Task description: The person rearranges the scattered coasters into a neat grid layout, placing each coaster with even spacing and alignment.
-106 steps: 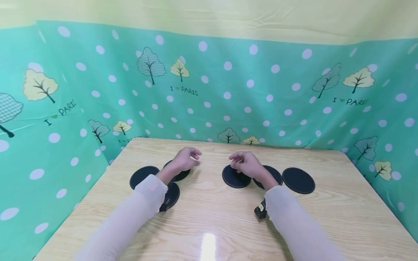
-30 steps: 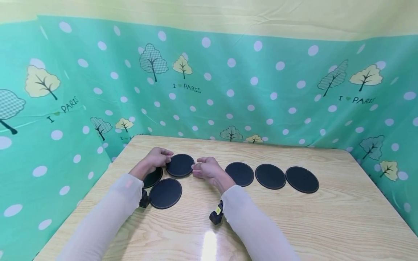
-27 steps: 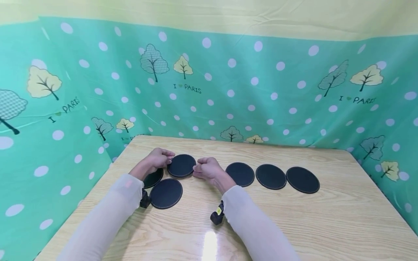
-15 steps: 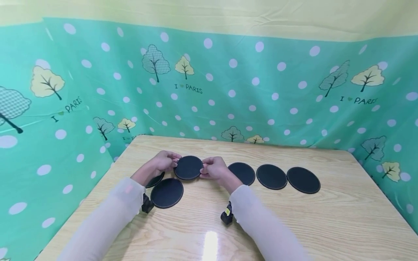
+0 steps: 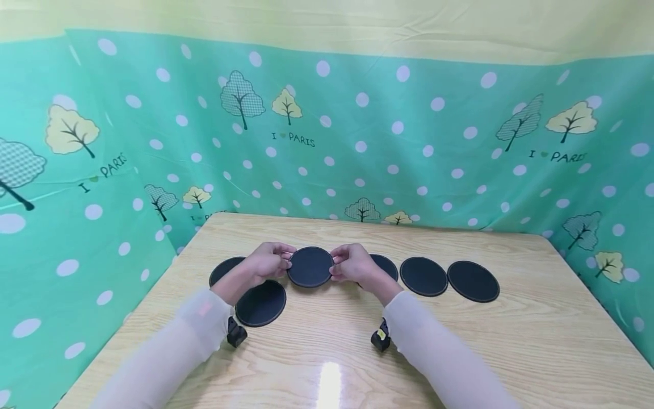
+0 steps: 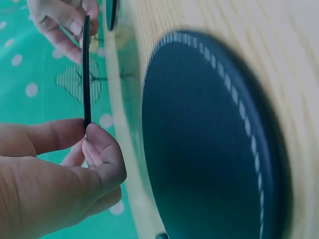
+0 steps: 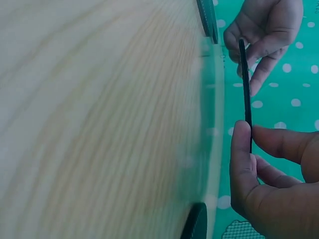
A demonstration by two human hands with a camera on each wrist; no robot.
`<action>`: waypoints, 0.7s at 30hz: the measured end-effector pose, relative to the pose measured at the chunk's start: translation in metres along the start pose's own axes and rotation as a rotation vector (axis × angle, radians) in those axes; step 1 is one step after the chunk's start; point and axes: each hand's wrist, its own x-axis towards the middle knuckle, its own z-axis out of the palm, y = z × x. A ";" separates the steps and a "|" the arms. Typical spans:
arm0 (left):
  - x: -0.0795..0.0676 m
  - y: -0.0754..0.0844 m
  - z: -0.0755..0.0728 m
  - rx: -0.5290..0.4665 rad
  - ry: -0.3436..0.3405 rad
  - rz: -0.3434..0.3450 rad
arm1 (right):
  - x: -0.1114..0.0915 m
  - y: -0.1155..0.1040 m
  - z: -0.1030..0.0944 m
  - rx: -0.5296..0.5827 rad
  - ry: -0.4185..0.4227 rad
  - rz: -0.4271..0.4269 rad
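Observation:
Between my two hands is a round black stitched coaster (image 5: pixel 310 267), lifted off the table near its middle. My left hand (image 5: pixel 267 261) pinches its left edge between thumb and fingers, and my right hand (image 5: pixel 353 263) pinches the right edge. In the left wrist view the held coaster (image 6: pixel 86 74) is seen edge-on as a thin dark strip. The right wrist view has the same coaster (image 7: pixel 246 94) edge-on, fingertips on both faces. Below my left wrist lies another coaster (image 5: pixel 261 305). A further one (image 5: pixel 222 269) behind it is partly covered by my left forearm.
Along the right runs a row of coasters: one (image 5: pixel 386 266) partly behind my right hand, a middle one (image 5: pixel 423 276) and an outer one (image 5: pixel 473 282). All lie flat on the wooden table (image 5: pixel 306 352). A green dotted curtain (image 5: pixel 327 147) hangs behind.
Both hands, earlier apart and holding nothing, have moved to the back coaster of the left group, gripped its two sides, and carried it rightward away from that group.

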 end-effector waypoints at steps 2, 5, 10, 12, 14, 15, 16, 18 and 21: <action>-0.002 0.000 0.006 -0.009 0.005 0.003 | -0.004 0.000 -0.005 -0.015 0.002 -0.001; -0.005 0.000 0.014 -0.017 0.003 0.021 | -0.009 0.001 -0.013 -0.029 -0.010 -0.008; -0.012 0.001 0.028 -0.037 -0.003 0.040 | -0.019 0.004 -0.027 -0.045 -0.034 -0.022; -0.015 0.002 0.034 -0.056 -0.009 0.043 | -0.023 0.005 -0.033 -0.041 -0.037 -0.019; -0.018 0.003 0.039 -0.070 -0.020 0.050 | -0.029 0.006 -0.038 -0.033 -0.034 -0.006; -0.019 0.004 0.043 -0.080 -0.022 0.051 | -0.031 0.007 -0.041 -0.031 -0.032 -0.002; -0.021 0.004 0.046 -0.089 -0.026 0.054 | -0.034 0.007 -0.044 -0.029 -0.033 0.003; -0.023 0.004 0.052 -0.101 -0.034 0.056 | -0.038 0.010 -0.049 -0.030 -0.034 0.010; -0.026 0.002 0.062 -0.113 -0.036 0.062 | -0.045 0.014 -0.055 -0.033 -0.038 0.012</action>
